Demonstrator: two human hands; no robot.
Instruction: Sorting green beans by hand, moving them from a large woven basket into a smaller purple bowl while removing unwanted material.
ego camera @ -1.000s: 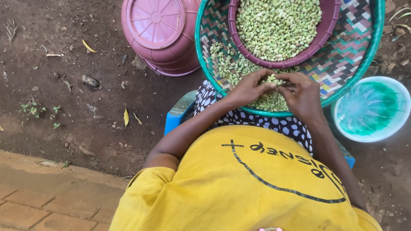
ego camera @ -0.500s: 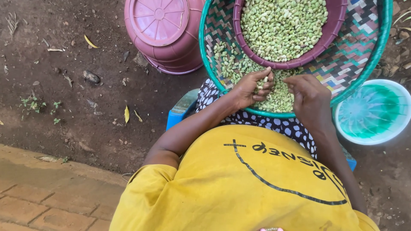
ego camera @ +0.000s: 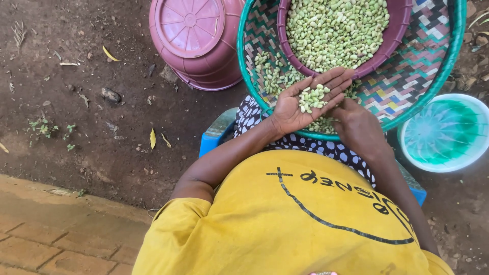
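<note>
One small heap of pale green shelled beans (ego camera: 311, 98) lies in our left hand (ego camera: 300, 104), palm up and fingers spread flat, held over the near edge of the woven basket tray (ego camera: 407, 86). Our right hand (ego camera: 359, 127) sits just beside and below it, knuckles up, fingertips tucked under the left fingers. We cannot tell whether it grips anything.

Just beyond the raised palm stands a purple plastic bowl (ego camera: 395, 40), set inside the tray and heaped with more beans (ego camera: 336, 30). A thinner scatter of loose beans (ego camera: 272, 74) lies on the weave between the bowl and the tray's teal rim, on our side.

Progress, as we judge it: most of the beans are already in the bowl. The handful and the scatter on the tray are what is left.

Against half a second ago: both hands were then fingers-down among the loose beans at the rim. Now the left has turned over and lifted with its handful. The bowl and the tray have not moved.

Further out: an upturned purple basin (ego camera: 196, 40) to the left, a teal-and-white plastic bowl (ego camera: 443, 132) to the right, a blue stool (ego camera: 211, 140) under us, bare earth (ego camera: 76, 127), and brick paving (ego camera: 51, 239) nearest.
</note>
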